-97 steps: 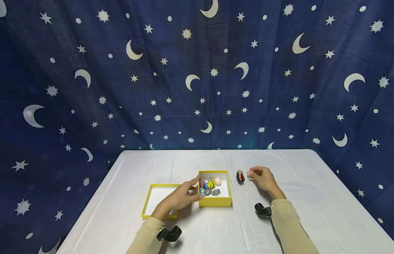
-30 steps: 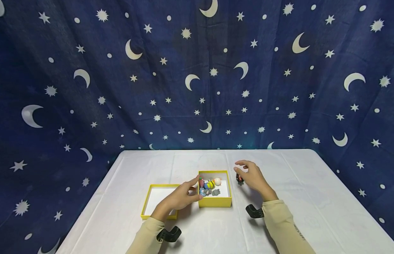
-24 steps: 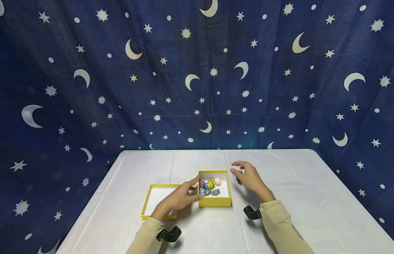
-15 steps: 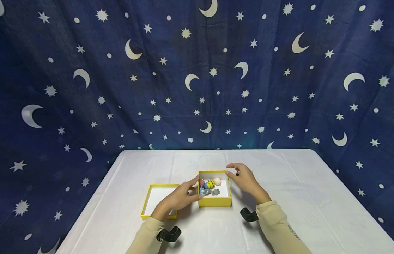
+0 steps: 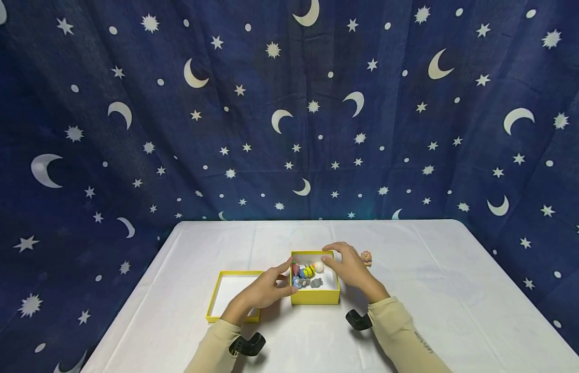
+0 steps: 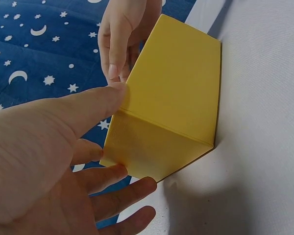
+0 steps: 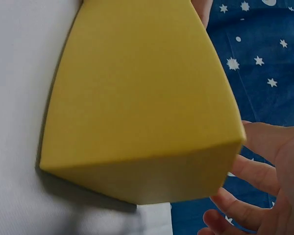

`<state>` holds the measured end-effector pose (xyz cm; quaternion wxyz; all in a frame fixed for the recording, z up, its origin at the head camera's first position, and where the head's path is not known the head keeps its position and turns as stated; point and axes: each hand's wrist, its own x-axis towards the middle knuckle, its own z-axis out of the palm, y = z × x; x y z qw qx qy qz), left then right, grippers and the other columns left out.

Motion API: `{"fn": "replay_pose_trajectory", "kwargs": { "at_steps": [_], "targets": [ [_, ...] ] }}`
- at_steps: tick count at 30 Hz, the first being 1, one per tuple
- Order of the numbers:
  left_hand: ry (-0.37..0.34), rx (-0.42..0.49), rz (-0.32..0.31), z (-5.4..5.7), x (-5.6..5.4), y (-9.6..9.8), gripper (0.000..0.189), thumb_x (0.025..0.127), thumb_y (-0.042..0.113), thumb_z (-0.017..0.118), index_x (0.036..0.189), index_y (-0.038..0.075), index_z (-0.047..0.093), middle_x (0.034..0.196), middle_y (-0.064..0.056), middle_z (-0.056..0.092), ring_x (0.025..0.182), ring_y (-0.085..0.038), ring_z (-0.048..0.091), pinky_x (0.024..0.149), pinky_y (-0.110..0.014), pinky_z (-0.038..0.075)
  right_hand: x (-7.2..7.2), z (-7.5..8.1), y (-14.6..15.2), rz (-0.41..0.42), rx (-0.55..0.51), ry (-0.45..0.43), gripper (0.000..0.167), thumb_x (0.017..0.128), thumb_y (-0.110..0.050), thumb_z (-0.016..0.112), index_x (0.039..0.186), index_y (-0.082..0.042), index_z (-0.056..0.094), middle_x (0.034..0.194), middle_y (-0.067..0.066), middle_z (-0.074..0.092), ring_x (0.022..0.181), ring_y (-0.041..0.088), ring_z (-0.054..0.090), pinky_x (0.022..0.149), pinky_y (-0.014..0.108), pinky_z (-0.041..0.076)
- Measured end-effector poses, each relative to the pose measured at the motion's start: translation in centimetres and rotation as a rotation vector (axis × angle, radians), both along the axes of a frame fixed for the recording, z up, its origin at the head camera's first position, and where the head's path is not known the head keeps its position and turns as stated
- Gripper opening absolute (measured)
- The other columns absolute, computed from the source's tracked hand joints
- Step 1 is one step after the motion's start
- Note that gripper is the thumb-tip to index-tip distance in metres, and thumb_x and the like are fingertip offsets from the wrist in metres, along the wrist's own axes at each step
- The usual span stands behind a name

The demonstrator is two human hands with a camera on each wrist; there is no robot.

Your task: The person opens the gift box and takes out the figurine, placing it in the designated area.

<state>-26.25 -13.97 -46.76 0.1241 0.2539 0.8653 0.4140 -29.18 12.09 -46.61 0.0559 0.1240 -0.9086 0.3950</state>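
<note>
A yellow box with a white inside [image 5: 315,298] stands at the middle of the table. My left hand [image 5: 263,287] rests along its left wall, fingers loosely spread and thumb at the front corner [image 6: 93,105]. At the right wall is my right hand [image 5: 351,267], its thumb and forefinger at the rim and its other fingers relaxed beside the wall [image 7: 289,171]. Inside lie several small toy figures: a yellow-and-blue one [image 5: 307,272], a whitish round one [image 5: 319,267], a grey one [image 5: 316,283] and a blue one [image 5: 296,282]. A tan lion figure [image 5: 366,258] stands right of my right hand.
The yellow-edged lid [image 5: 211,300] lies inside up left of the box, partly under my left forearm. White cloth [image 5: 438,290] covers the table. A dark blue curtain with moons and stars [image 5: 289,129] hangs behind.
My right hand has let go of the lion figure and moved left to the box's right rim. The dark-and-red doll beside the lion is now hidden from view. My left hand has stayed put.
</note>
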Motion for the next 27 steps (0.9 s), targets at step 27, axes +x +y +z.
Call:
{"fn": "replay_pose_trajectory", "kwargs": {
  "at_steps": [27],
  "targets": [
    [-0.006, -0.007, -0.004, 0.3, 0.2, 0.0, 0.077, 0.100, 0.025, 0.065, 0.160, 0.002, 0.023, 0.162, -0.021, 0.035, 0.135, -0.041, 0.054, 0.110, -0.058, 0.046, -0.3, -1.5, -3.0, -0.039, 0.106, -0.009, 0.026, 0.089, -0.024, 0.077, 0.112, -0.014, 0.079, 0.146, 0.024, 0.053, 0.133, 0.045, 0.047, 0.105, 0.068, 0.043]
  ]
}}
